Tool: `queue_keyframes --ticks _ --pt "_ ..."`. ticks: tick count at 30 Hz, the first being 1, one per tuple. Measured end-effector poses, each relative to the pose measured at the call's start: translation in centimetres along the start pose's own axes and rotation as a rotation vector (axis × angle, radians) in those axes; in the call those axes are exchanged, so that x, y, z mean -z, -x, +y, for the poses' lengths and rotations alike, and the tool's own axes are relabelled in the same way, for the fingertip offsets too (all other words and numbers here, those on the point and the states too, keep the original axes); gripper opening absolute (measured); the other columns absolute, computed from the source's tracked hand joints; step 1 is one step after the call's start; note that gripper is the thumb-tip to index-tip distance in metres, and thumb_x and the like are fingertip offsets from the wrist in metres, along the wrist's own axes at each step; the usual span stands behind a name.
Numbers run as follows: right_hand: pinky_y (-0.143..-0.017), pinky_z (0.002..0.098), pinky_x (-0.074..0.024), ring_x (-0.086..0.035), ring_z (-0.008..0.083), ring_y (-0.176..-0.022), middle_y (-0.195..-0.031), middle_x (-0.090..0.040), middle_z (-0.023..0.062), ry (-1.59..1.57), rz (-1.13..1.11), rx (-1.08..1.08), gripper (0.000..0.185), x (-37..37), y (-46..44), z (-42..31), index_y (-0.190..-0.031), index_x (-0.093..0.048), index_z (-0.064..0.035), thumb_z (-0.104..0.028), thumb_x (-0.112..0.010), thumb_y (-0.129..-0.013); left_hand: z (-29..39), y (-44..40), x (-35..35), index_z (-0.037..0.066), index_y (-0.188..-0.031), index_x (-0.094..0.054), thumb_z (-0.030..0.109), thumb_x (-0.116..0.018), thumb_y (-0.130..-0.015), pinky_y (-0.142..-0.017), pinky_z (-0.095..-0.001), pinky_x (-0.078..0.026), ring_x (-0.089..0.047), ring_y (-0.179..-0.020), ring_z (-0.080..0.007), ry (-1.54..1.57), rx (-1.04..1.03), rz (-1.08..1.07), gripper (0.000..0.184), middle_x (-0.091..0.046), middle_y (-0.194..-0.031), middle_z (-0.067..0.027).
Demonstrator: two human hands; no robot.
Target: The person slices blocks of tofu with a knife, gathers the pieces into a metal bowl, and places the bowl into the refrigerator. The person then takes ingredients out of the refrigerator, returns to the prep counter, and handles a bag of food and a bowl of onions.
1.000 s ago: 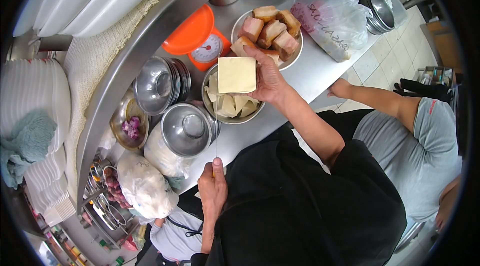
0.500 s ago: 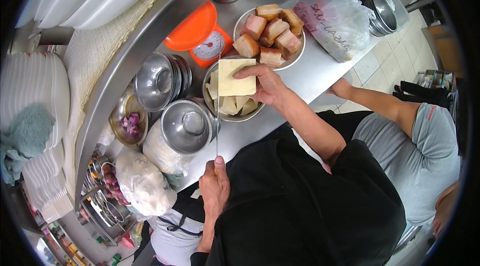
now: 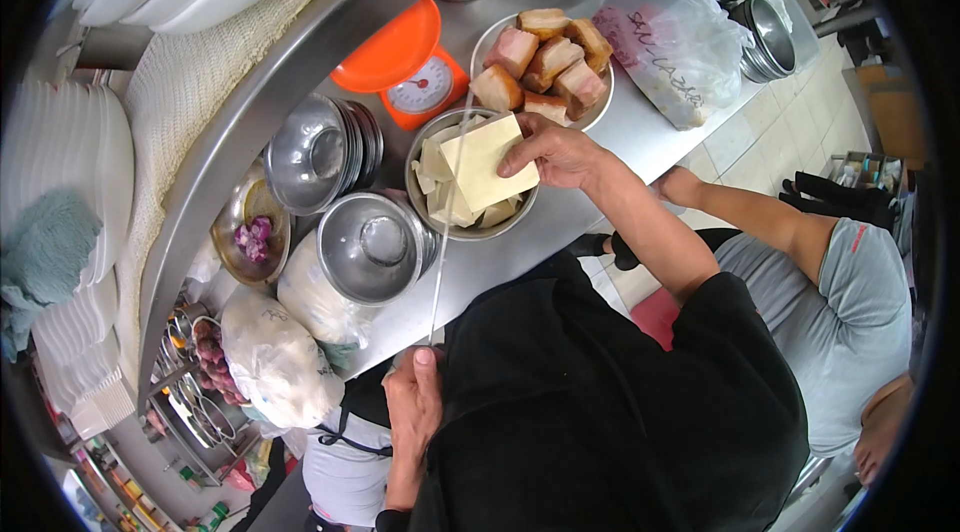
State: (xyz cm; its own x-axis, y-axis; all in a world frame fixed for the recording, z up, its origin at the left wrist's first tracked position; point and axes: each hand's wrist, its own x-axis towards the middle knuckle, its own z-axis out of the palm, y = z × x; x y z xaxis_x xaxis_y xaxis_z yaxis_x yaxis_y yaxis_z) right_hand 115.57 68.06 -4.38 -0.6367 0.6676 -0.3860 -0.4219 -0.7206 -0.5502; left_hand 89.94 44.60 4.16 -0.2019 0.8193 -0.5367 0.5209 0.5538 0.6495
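Note:
My right hand grips a pale yellow slab of cheese, thumb on its upper face and the other fingers mostly hidden. Beneath the slab is a metal bowl with pale yellow cheese pieces in it. My left hand is closed around the handle of a long knife. Its thin blade, seen nearly edge-on, reaches up over the bowl and crosses in front of the slab's left side. Whether the blade touches the slab I cannot tell.
Behind the bowl stand an orange kitchen scale and a plate of thick pork pieces. Stacked metal bowls, a bowl with purple pieces and plastic bags crowd the counter. A person in a grey shirt stands at right.
The cheese slab has turned and shifted slightly right with my right hand. The knife blade now leans across the view, and my left hand has moved a little down and left.

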Motion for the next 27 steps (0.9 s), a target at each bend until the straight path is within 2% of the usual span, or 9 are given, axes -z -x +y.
queue_keyframes --ticks 6,9,13,16,19,27 --pt "-0.091 0.0310 -0.0524 -0.066 0.0194 -0.099 -0.108 -0.066 0.0132 0.098 -0.007 -0.065 0.060 -1.5 0.5 -0.9 -0.122 -0.051 0.0054 0.011 -0.068 -0.065 1.4 0.0 -0.2 -0.001 -0.088 -0.061 0.046 -0.040 -0.100 -0.057 -0.0385 -0.045 -0.060 -0.057 -0.0308 -0.048 0.005 -0.109 0.052 -0.055 -0.058 -0.0160" --pt "-0.090 0.0300 -0.0523 -0.066 0.0190 -0.098 -0.108 -0.066 0.0127 0.145 0.033 -0.069 0.056 -2.2 0.7 -1.3 -0.118 -0.054 0.0047 0.010 -0.067 -0.064 1.4 0.1 -0.3 -0.001 -0.087 -0.059 0.045 -0.041 -0.100 -0.057 -0.0408 -0.046 -0.060 -0.058 -0.0370 -0.064 -0.014 -0.101 0.051 -0.055 -0.059 -0.0182" --pt "-0.089 0.0286 -0.0519 -0.066 0.0180 -0.097 -0.107 -0.066 0.0123 0.223 0.083 -0.078 0.054 -2.0 0.2 -1.2 -0.116 -0.056 0.0047 0.008 -0.068 -0.063 1.2 0.0 -0.3 -0.001 -0.087 -0.058 0.044 -0.040 -0.100 -0.058 -0.0430 -0.046 -0.060 -0.061 -0.0414 -0.071 -0.038 -0.099 0.050 -0.057 -0.061 -0.0206" --pt "-0.092 0.0314 -0.0504 -0.066 0.0199 -0.099 -0.108 -0.065 0.0134 0.221 0.081 -0.072 0.062 -1.5 -0.2 -0.8 -0.121 -0.052 0.0046 0.009 -0.071 -0.062 1.1 -0.1 -0.2 -0.001 -0.086 -0.058 0.042 -0.040 -0.101 -0.058 -0.0445 -0.046 -0.060 -0.064 -0.0442 -0.085 -0.023 -0.108 0.050 -0.057 -0.063 -0.0228" --pt "-0.093 0.0314 -0.0498 -0.065 0.0199 -0.100 -0.108 -0.065 0.0130 0.248 0.092 -0.054 0.062 -1.9 -0.1 -1.0 -0.121 -0.053 0.0049 0.009 -0.071 -0.063 1.1 -0.2 -0.1 -0.001 -0.086 -0.058 0.042 -0.039 -0.101 -0.059 -0.0462 -0.046 -0.059 -0.066 -0.0470 -0.098 -0.009 -0.119 0.049 -0.057 -0.064 -0.0244" --pt "-0.093 0.0287 -0.0465 -0.063 0.0172 -0.099 -0.107 -0.065 0.0097 0.476 0.142 0.024 0.059 -2.0 -0.2 -0.7 -0.120 -0.055 0.0048 0.007 -0.071 -0.063 1.9 -0.5 0.5 -0.002 -0.083 -0.056 0.041 -0.039 -0.101 -0.060 -0.0507 -0.044 -0.056 -0.068 -0.0513 -0.121 -0.035 -0.125 0.050 -0.056 -0.064 -0.0265"
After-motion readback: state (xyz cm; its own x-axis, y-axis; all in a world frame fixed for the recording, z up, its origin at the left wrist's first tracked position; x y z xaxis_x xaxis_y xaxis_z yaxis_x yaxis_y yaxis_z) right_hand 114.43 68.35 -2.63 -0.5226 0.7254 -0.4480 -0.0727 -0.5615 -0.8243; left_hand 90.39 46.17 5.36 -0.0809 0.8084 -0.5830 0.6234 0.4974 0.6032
